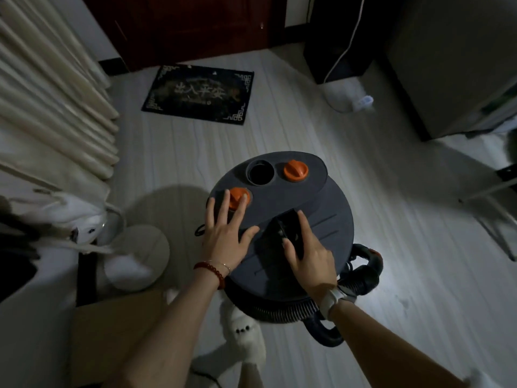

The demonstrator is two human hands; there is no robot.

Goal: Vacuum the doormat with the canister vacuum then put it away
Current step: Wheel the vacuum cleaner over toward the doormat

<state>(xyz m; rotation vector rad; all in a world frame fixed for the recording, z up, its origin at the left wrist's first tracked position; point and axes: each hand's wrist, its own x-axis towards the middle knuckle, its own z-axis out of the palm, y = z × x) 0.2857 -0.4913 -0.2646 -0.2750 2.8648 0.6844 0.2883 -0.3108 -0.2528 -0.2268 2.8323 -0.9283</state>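
Across the whole frame we see a pale wood-grain plank floor (377, 175), with cream pleated curtains (53, 88) filling the upper left and a dark red-brown wooden door (195, 23) along the top edge. Below centre stands the round dark grey plastic canister vacuum (330, 208), viewed from above, its flat lid taking up the middle of the picture. Well apart from it, toward the upper middle and just before the door, lies the dark rectangular doormat with pale characters and a patterned border (198, 93). A black ribbed hose (361, 281) curls round the canister's lower right side. Our left hand (226, 236) lies flat on the lid's left part, fingers straight and spread, two of them touching either side of an orange round knob (236, 198). Our right hand (310, 256) rests on the lid's centre, its fingers reaching over the black recessed handle (291, 233); we cannot tell whether they grip it or merely touch. Near the lid's far edge sit a second orange round knob (296, 170) and, beside it, a black round hose socket (260, 172). A red bead bracelet (211, 270) circles the left wrist.
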